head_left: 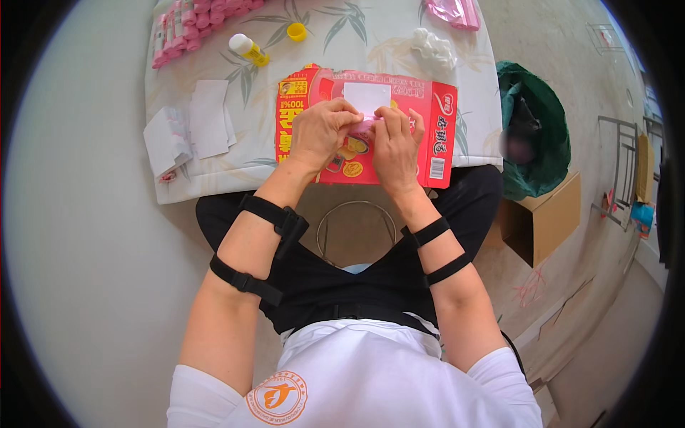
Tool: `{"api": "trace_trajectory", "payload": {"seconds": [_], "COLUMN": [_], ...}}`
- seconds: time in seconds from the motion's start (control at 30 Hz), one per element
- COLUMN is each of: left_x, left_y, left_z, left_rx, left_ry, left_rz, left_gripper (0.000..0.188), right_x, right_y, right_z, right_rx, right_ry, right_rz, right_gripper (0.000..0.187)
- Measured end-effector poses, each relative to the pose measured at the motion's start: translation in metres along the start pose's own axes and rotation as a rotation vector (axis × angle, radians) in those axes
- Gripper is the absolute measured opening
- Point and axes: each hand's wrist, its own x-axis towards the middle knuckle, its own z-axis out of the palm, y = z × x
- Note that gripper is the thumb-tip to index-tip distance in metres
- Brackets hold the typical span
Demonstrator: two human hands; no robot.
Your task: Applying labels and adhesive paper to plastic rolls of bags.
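Observation:
A small pink roll (363,129), seemingly of thin plastic, lies between my two hands at the lower edge of a white paper slip (367,95). My left hand (322,133) pinches its left end with thumb and forefinger. Over the right end, my right hand (396,148) has its fingers curled, the thumb hidden. Under both hands and the slip is a flattened red cardboard sheet (437,128) with yellow print, flat on the table. Beyond it, a white and yellow glue stick (248,50) lies on its side, near its yellow cap (296,31).
Many pink rolls (193,25) are piled at the far left. White slips (208,118) and a folded paper stack (168,143) lie left. A crumpled white bundle (433,48) and pink plastic (457,13) sit far right. Beside the table stand a green bag (553,135) and cardboard box (560,214).

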Motion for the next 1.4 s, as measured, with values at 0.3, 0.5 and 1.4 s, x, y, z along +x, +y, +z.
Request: {"api": "trace_trajectory", "payload": {"seconds": [0.3, 0.5, 1.4], "left_x": [0.010, 0.018, 0.049], "left_y": [0.003, -0.002, -0.012], "left_z": [-0.014, -0.010, -0.006], "left_rx": [0.023, -0.073, -0.237], "left_ry": [-0.054, -0.137, -0.192], "left_rz": [0.098, -0.052, -0.370], "left_gripper": [0.017, 0.018, 0.022], "right_x": [0.010, 0.025, 0.039], "right_y": [0.000, 0.031, 0.027], "right_z": [-0.005, -0.026, 0.007], "right_rx": [0.079, 0.331, 0.489], "right_ry": [-0.027, 0.150, -0.042], "right_rz": [0.085, 0.258, 0.690], "right_gripper": [0.008, 0.057, 0.009]}}
